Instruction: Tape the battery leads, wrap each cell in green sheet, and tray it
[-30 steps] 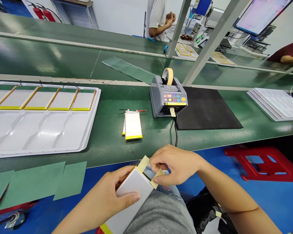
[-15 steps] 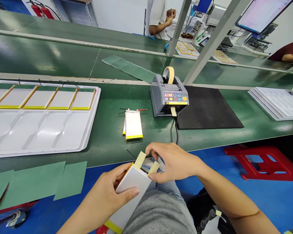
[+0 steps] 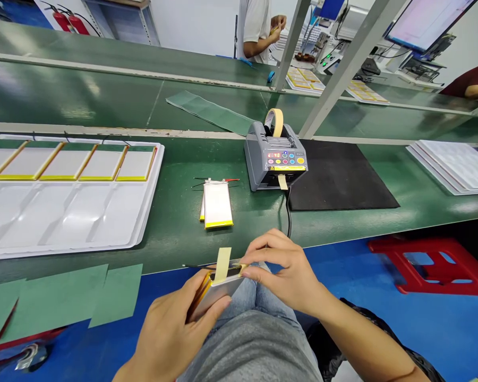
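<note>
My left hand (image 3: 173, 323) is wrapped round a silver pouch battery (image 3: 219, 292) with yellow edges, held above my lap with its top end facing up. A strip of cream masking tape (image 3: 223, 264) stands up from the left part of that end. At the right corner, my right hand (image 3: 284, 265) pinches a second tape strip (image 3: 244, 268) between thumb and fingers, pressed against the battery. A dark wire sticks out to the left of the top end. On the bench ahead lie stacked pouch batteries (image 3: 218, 204) with wires.
A grey tape dispenser (image 3: 276, 159) with a tape piece sticking out stands beside a black mat (image 3: 338, 180). A white tray (image 3: 103, 246) holds several batteries on the left. Green sheets (image 3: 56, 302) overhang the front edge. A red stool (image 3: 434, 268) is at right; a co-worker (image 3: 258, 32) stands beyond.
The battery has tilted so its top end faces me more and its broad face shows less. My right fingers have closed on the right tape strip, which was standing up before.
</note>
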Available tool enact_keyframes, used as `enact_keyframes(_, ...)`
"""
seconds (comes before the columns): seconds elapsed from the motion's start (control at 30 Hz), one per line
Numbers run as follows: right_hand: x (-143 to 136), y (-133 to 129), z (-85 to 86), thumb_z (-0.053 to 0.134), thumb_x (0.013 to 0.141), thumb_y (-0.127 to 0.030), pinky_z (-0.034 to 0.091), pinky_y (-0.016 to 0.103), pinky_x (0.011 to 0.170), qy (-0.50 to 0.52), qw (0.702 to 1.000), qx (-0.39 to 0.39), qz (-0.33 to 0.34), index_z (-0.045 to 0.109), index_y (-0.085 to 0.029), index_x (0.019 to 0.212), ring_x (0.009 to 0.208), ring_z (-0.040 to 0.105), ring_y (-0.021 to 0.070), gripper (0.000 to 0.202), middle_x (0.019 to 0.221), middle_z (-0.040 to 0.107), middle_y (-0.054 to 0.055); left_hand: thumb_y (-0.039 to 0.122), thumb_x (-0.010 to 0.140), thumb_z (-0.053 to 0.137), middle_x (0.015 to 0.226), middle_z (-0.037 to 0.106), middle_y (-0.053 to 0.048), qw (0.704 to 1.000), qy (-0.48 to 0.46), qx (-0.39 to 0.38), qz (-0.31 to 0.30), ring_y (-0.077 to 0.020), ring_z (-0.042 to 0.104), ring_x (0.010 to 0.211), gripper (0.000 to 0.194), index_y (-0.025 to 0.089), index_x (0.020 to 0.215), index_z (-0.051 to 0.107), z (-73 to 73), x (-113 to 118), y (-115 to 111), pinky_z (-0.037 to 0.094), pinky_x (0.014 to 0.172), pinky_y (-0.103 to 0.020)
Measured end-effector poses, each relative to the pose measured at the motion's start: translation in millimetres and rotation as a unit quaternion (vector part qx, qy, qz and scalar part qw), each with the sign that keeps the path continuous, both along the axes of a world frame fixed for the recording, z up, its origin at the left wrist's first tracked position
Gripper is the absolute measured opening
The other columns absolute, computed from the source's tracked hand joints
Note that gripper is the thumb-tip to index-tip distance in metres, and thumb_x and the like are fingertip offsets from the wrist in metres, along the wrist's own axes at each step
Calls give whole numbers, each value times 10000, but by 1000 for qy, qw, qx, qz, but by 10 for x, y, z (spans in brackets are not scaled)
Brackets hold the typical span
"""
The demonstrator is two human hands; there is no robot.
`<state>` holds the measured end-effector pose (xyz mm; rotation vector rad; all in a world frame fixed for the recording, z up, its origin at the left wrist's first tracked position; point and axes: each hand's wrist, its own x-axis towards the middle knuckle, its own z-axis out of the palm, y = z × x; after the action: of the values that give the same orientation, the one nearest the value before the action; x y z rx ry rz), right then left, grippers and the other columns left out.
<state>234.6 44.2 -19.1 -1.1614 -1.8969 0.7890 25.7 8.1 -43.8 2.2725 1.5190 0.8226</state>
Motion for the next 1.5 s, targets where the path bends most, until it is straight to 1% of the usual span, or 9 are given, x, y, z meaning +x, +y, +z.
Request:
enact_keyframes(0.13, 29, 35, -21, 703, 774, -204, 457, 283, 693, 41, 995, -80, 36, 681, -198, 755, 752, 562, 133, 30, 767, 645, 4, 440, 894, 488, 542, 619, 71, 998, 25, 51, -33, -95, 553, 378, 283, 185, 1013, 514, -19, -14, -6, 411, 422, -181)
enact_keyframes(0.5, 44, -7, -59, 672, 802, -205, 452, 286, 725, 34, 996, -30, 83, 621, -179, 880, 798, 536, 135, 96, 845, 620, 23, 398, 903, 493, 420, 429, 100, 994, 19, 85, -63, -77, 428, 310, 236, 196, 787, 532, -6, -62, 4, 341, 372, -195)
enact_keyframes(0.83, 46, -32, 6, 634, 823, -156, 409, 283, 675, 27, 995, 10, 93, 620, -154, 738, 728, 496, 123, 85, 761, 581, 20, 365, 899, 522, 554, 645, 30, 991, 14, 108, -74, -78, 563, 403, 235, 171, 777, 572, 8, -55, 37, 456, 488, -174)
enact_keyframes(0.97, 70, 45, 1, 654, 816, -210, 412, 288, 712, 57, 982, -105, 144, 612, -167, 689, 756, 515, 125, 140, 748, 583, 5, 344, 902, 523, 707, 734, -5, 987, 40, 104, -120, -104, 643, 490, 234, 137, 952, 622, 4, -66, 23, 498, 538, -177)
enact_keyframes(1.07, 102, 135, -49, 722, 746, -307, 396, 266, 670, 106, 945, -237, 198, 591, -167, 639, 724, 493, 117, 220, 709, 557, -14, 334, 902, 521, 642, 719, 6, 983, 45, 93, -151, -114, 633, 467, 246, 131, 990, 628, 15, -76, -1, 501, 512, -183)
enact_keyframes(1.2, 101, 161, -137, 832, 580, -341, 304, 219, 541, 158, 904, -355, 180, 580, -169, 723, 609, 368, 79, 338, 687, 485, -55, 332, 907, 509, 580, 692, 5, 981, 30, 95, -164, -110, 606, 431, 247, 127, 974, 629, 21, -90, -12, 500, 497, -185)
enact_keyframes(1.27, 70, 126, -153, 829, 589, -337, 327, 225, 559, 167, 914, -336, 152, 621, -177, 782, 629, 389, 84, 326, 731, 500, -43, 339, 896, 527, 595, 701, -2, 984, 28, 102, -147, -111, 618, 443, 244, 128, 955, 634, 17, -91, -8, 501, 500, -183)
enact_keyframes(1.4, -23, 16, -164, 710, 765, -285, 415, 306, 742, 132, 981, -129, 64, 721, -231, 824, 799, 500, 141, 81, 834, 578, 14, 343, 875, 559, 703, 732, -15, 992, 15, 108, -58, -116, 649, 490, 196, 155, 882, 618, -20, -62, -10, 507, 524, -190)
enact_keyframes(1.5, -63, -46, -207, 668, 804, -228, 445, 324, 745, 124, 991, -44, 21, 724, -245, 857, 802, 538, 151, 79, 818, 625, 22, 371, 873, 551, 674, 715, 1, 994, 6, 107, -14, -117, 624, 454, 209, 170, 924, 577, -75, -24, -25, 492, 498, -198)
